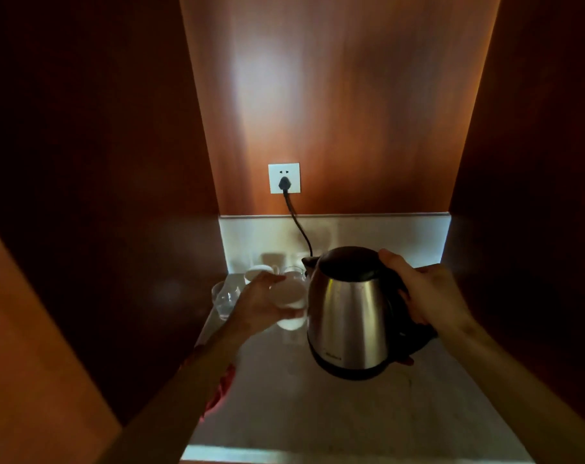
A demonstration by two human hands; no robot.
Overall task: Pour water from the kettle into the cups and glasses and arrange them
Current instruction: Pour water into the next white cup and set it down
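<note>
Head view. Step in hand, as judged: readying a pour into one cup.

Kettle [348, 316]: brushed steel body, black domed lid, black base band; held upright above the counter [334, 413], spout toward the cup. Right hand [432, 296]: fingers curled round the black handle.

White cup [289, 304]: smooth, rounded, held just beside the kettle's spout side. Left hand [261, 303]: fingers wrapped round the cup.

Second white cup [256, 272] and two clear glasses [225, 299] [294, 272]: standing at the back left corner; fill levels cannot be told.

Counter: pale, stone-like, matt. Wall socket [283, 178] with black plug and cord.

Next move calls for tilting the spout over the cup's rim, slowly.
</note>
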